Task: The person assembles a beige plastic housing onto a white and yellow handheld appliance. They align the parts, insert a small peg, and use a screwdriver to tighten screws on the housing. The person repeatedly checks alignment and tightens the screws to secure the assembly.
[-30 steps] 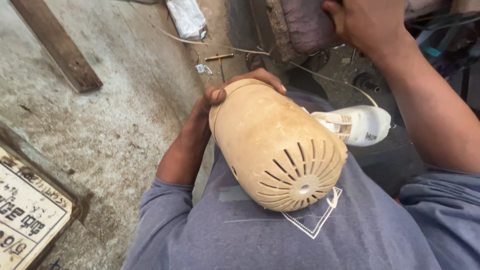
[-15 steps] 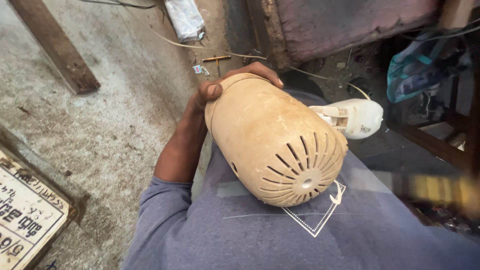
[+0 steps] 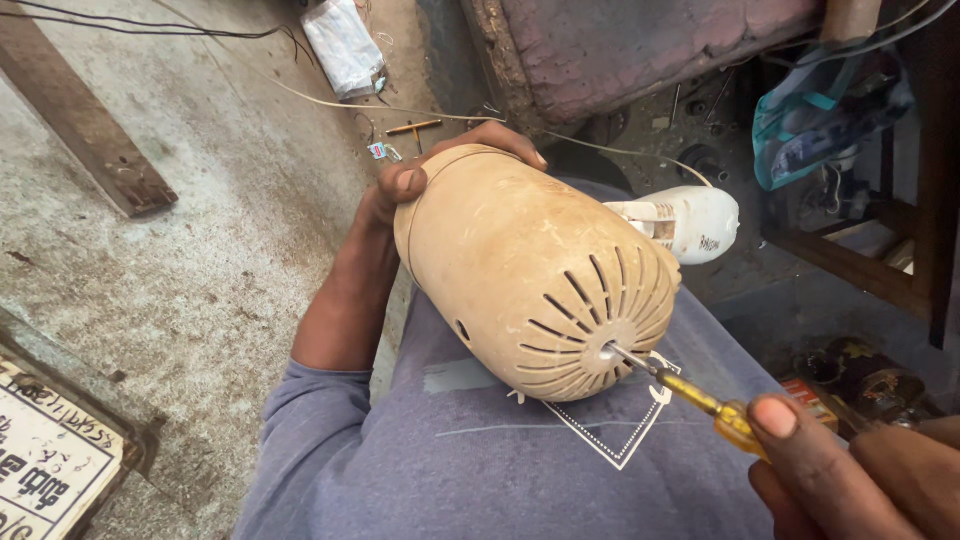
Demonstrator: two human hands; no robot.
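Since the earlier frames the right hand [image 3: 860, 475] has come back in at the lower right corner, now holding a yellow-handled screwdriver [image 3: 690, 392]; before, it was up at the top and then out of view. Its fingers are closed round the handle, and the metal tip sits in the small centre hole of the slotted end of the tan motor housing [image 3: 530, 270]. That housing lies tilted on the person's lap, on the grey-blue shirt [image 3: 470, 450], its vented end turned toward the camera. The left hand [image 3: 430, 170] grips the far end of it, thumb on the near edge, fingers curled over the top. Just beyond the housing a white plastic part [image 3: 690, 222] lies, partly hidden. On the concrete floor [image 3: 200, 260] to the left lie a wooden plank [image 3: 80, 120] and a signboard [image 3: 50, 470] at the lower left corner.
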